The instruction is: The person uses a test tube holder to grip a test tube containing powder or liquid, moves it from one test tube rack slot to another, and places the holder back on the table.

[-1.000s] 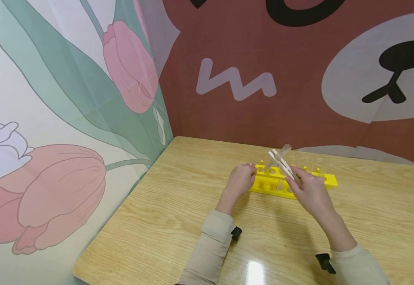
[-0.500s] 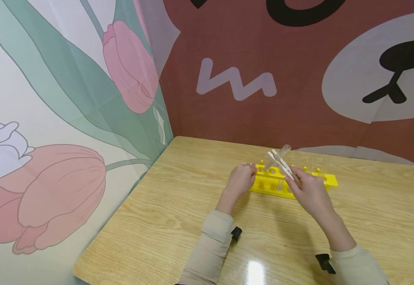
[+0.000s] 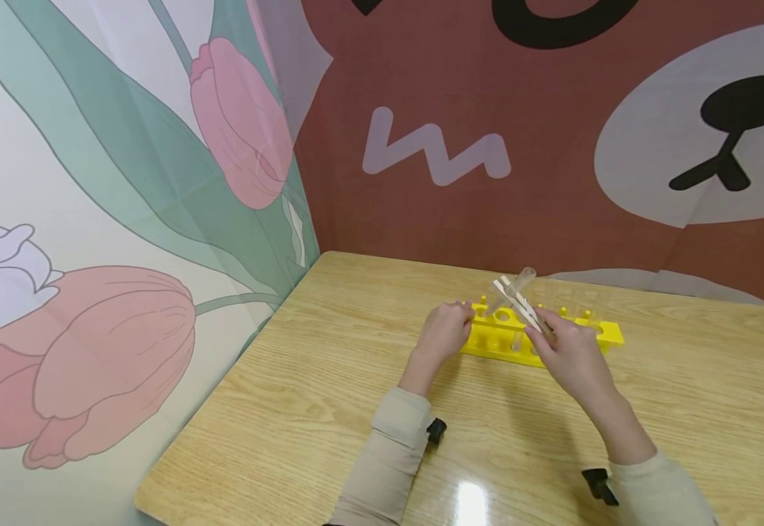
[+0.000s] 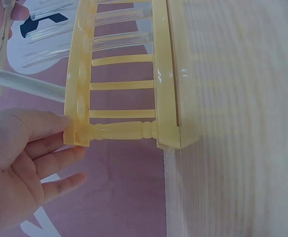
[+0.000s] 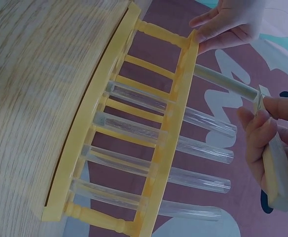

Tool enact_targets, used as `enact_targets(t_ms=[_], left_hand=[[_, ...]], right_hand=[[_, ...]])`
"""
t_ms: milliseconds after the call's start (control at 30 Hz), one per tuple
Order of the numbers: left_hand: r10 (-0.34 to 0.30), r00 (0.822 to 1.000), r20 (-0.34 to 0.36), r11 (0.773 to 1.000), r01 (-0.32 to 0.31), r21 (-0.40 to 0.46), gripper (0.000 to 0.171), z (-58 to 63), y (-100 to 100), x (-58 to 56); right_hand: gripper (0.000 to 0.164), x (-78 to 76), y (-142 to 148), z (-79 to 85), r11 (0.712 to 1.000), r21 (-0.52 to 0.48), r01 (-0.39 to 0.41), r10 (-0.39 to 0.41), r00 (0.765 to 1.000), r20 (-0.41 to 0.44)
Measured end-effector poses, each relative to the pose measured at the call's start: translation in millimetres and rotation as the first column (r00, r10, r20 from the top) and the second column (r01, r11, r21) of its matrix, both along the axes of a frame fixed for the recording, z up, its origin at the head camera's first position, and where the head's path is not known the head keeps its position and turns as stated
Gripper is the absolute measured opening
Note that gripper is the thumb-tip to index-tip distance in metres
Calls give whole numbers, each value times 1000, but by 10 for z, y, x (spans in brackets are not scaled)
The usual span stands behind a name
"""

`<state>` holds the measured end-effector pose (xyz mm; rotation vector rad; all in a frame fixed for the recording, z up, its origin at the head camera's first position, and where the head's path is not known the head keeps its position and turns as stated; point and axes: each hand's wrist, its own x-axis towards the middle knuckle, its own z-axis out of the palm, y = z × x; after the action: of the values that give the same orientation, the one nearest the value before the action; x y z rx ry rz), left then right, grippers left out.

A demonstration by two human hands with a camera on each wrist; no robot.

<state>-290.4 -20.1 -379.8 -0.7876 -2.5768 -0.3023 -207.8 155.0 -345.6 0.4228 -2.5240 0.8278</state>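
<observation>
A yellow test tube rack (image 3: pixel 487 345) stands on the table. My left hand (image 3: pixel 444 332) grips the left end of its top plate, with the thumb and fingers around the edge in the left wrist view. My right hand (image 3: pixel 573 351) holds a wooden test tube clamp (image 3: pixel 520 305), also seen as a pale block (image 5: pixel 279 177) in the right wrist view. The clamp's jaws are around a tilted test tube (image 3: pixel 525 279). That tube's lower end (image 5: pixel 200 71) meets the top plate near my left hand; whether it is inside a hole I cannot tell.
Several clear test tubes (image 5: pixel 203 150) stand in the rack's other holes, towards its right end. The wooden table (image 3: pixel 277 409) reaches back to a printed curtain (image 3: pixel 421 219), with another curtain (image 3: pixel 125 183) along the left side.
The clamp's tip and the tilted test tube have shifted very slightly left. My left hand and the rack look unmoved.
</observation>
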Motion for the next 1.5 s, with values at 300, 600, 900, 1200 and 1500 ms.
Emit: enact_targets(t_ms=[300,600,900,1200,1500], left_hand=[[4,1000,10,1000,-4,-1,25,5,2,0],[-4,1000,0,1000,4,5,24,3,-5,0],[0,1000,-3,1000,0,2,22,4,-3,0],[4,1000,11,1000,-4,-2,21,15,-2,8],[2,1000,-8,1000,-2,-8,20,7,-9,3]], right_hand=[[35,10,-1,11,1000,-5,-2,2,1000,9],[35,2,-3,7,1000,4,-7,7,1000,18],[37,2,-3,14,1000,7,-2,2,999,51],[36,-1,-6,-9,1000,16,-8,8,1000,9],[37,-10,-3,-13,1000,16,-7,7,1000,18]])
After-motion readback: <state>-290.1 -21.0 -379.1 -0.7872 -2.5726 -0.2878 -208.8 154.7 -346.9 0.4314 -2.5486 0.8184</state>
